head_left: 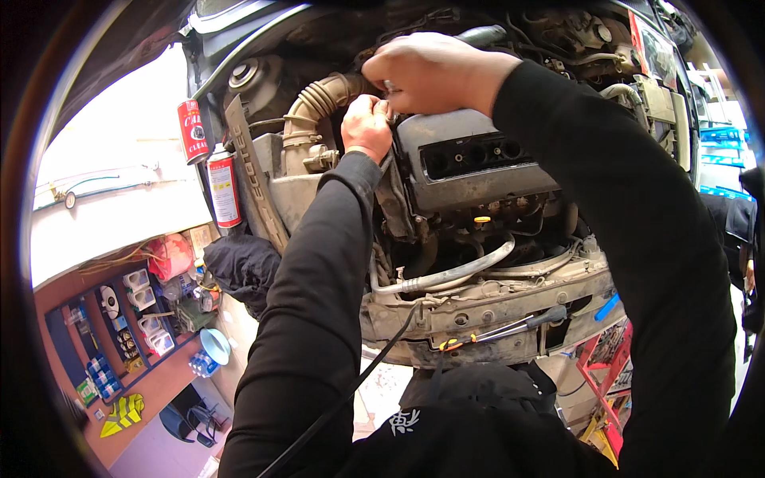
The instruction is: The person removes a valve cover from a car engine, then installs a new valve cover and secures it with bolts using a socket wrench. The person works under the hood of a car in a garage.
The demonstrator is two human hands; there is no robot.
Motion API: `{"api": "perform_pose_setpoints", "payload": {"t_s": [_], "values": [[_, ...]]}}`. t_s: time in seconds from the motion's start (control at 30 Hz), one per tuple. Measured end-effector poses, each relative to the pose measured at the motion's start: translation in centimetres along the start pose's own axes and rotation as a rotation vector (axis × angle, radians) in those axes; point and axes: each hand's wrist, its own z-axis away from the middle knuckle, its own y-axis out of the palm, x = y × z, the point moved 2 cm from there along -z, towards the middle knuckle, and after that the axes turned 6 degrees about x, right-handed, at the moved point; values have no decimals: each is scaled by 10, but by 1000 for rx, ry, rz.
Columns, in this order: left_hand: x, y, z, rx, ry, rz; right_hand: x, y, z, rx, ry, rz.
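Both my hands are raised over a car's engine bay and meet beside the engine cover (458,191). My left hand (368,129) is closed in a pinch near the end of the ribbed intake hose (307,111). Just above and to its right, my right hand (434,76) curls its fingers downward. A small shiny metal piece (389,86) shows at the right hand's fingers, too small to name. What the fingertips grip is hidden by the hands themselves. A yellow-topped dipstick (482,220) stands in front of the cover.
Two spray cans, one red (194,131) and one red and white (224,190), stand along the left fender near a black cloth (243,271). Screwdrivers (510,327) lie on the front crossmember, with a blue tool (607,308) to their right. A red rack (606,374) stands lower right.
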Motion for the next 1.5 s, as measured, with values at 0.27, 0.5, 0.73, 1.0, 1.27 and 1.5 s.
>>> {"api": "perform_pose_setpoints", "payload": {"t_s": [0.27,0.5,0.73,1.0,1.27,1.5], "values": [[-9,1,6,-15,-51,-5,32,19,73,39,149,-168],[-4,-1,1,-22,-52,-19,45,56,71,45,196,-168],[0,0,0,5,-107,-2,64,60,60,168,256,-152],[-2,0,0,-11,-66,-30,111,75,56,288,774,-734],[3,1,-1,5,-47,-37,114,69,34,503,262,-315],[21,7,-6,81,-170,8,90,22,29,546,-51,272]]}}
